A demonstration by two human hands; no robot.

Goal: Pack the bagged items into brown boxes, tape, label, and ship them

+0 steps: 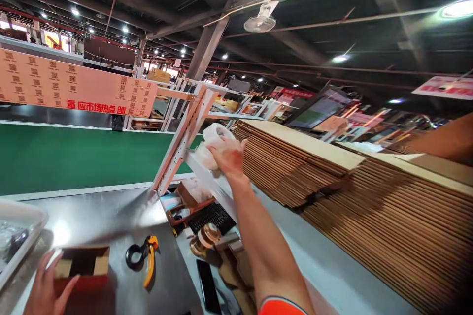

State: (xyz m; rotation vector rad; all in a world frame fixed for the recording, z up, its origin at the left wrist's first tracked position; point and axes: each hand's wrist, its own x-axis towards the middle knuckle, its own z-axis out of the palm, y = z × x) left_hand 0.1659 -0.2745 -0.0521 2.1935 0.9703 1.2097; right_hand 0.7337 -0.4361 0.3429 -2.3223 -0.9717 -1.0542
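Note:
My right hand (229,155) is stretched out to a translucent roll of clear tape (212,131), its fingers curled over the near side. A second pale roll (206,156) lies just below, on the white ledge beside a slotted post. Low on the left, my left hand (50,283) grips the left side of a small open cardboard box (99,265), thumb across its red front. A small white spot shows at its fingertips; I cannot make out what it is. To the right of the box lies a yellow-handled cutting tool (150,261) with a black ring (135,257).
Tall stacks of flat cardboard (288,167) fill the right. A phone (208,285), a brown tape roll (205,238) and a black keyboard (212,219) lie below the ledge. A white tub (35,211) stands left; a green conveyor belt (81,157) runs behind the metal table (144,216).

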